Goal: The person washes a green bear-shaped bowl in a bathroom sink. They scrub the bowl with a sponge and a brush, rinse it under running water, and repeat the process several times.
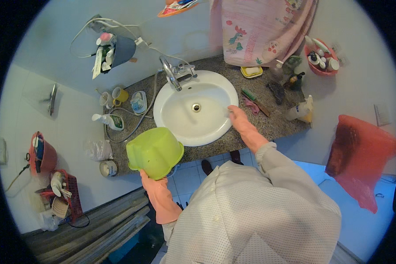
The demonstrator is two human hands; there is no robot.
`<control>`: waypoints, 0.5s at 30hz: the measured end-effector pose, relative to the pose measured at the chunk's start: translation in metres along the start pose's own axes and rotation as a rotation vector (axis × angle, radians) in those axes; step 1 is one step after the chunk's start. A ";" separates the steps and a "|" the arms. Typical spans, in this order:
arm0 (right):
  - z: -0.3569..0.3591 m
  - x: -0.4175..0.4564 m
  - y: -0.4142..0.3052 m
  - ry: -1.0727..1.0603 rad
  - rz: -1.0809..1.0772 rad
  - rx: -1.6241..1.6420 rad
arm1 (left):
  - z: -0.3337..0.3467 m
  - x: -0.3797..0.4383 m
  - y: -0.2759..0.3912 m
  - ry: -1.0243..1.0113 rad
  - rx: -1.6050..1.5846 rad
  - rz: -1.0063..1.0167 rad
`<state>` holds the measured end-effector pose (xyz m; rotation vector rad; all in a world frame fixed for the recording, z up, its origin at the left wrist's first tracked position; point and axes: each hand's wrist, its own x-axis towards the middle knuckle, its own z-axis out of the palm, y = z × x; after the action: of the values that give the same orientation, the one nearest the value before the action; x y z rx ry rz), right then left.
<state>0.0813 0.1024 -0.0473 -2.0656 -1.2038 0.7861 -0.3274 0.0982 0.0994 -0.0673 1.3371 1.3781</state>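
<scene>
My left hand [154, 186], in a salmon-pink rubber glove, grips the rim of a lime-green plastic basin [155, 150]. The basin is tipped with its underside towards me, over the front left of the counter and partly across the sink's edge. My right hand [241, 119], gloved alike, is at the right rim of the white oval sink [198, 140]. Its fingertips are blurred, and whether something small is between them is unclear. No standing water shows in the sink, and its drain [196, 108] is uncovered. Behind it rises a chrome faucet [170, 74].
Right of the sink lie a green-bristled brush [254, 100], a pink cloth [250, 105], a soap dish [251, 72] and a spray bottle [298, 110]. Leftward on the granite counter [137, 132] are a cleaner bottle [109, 121], a yellow mug [120, 95] and a hose [139, 123].
</scene>
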 end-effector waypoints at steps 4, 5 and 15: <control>0.018 0.001 0.014 -0.266 -0.201 -0.546 | -0.010 0.011 -0.003 -0.070 0.041 0.018; 0.017 0.002 0.014 -0.308 -0.200 -0.549 | -0.009 0.011 -0.003 -0.067 0.039 0.020; -0.081 -0.077 0.106 0.517 0.037 0.068 | 0.027 0.018 -0.020 -0.170 0.068 -0.072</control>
<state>0.1665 -0.0255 -0.0611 -2.0633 -0.8381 0.2700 -0.3030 0.1229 0.0836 0.0464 1.2271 1.2482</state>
